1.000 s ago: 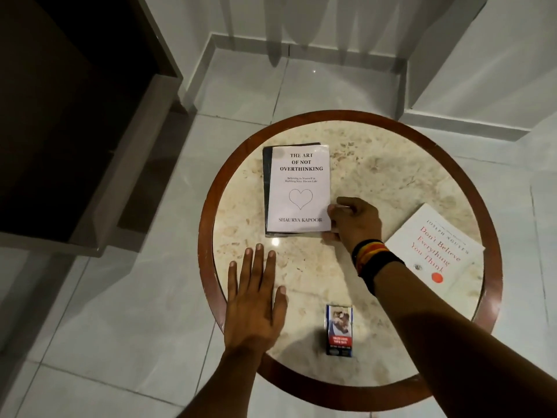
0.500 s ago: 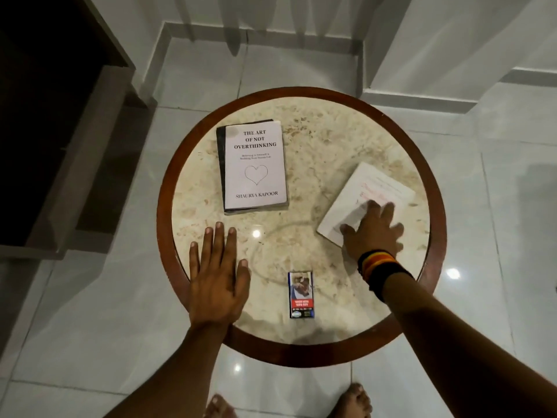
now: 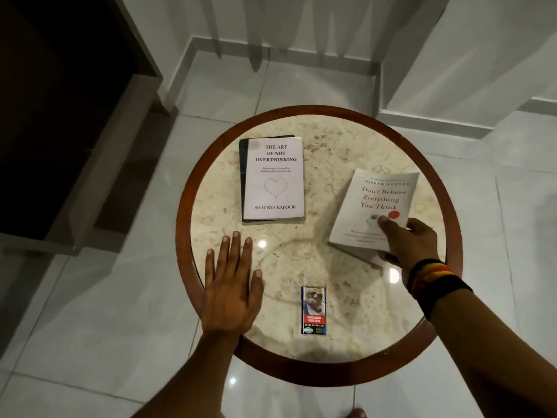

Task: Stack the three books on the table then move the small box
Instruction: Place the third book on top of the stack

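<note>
Right hand (image 3: 411,241) pinches the white book (image 3: 373,206) (near corner lifted); left hand (image 3: 230,285) lies flat, empty.

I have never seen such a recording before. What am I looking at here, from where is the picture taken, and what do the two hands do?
No machine here: a person wears a camera on the head, so the view looks down on their own two hands. Below is a round marble table with a brown wooden rim. On it lie a white book with a heart drawing, resting on a darker book, and a small printed box near the front edge. The left hand lies flat and open on the table. The right hand, with a striped wristband, grips a white book with red lettering by its near corner; its near edge looks raised.
</note>
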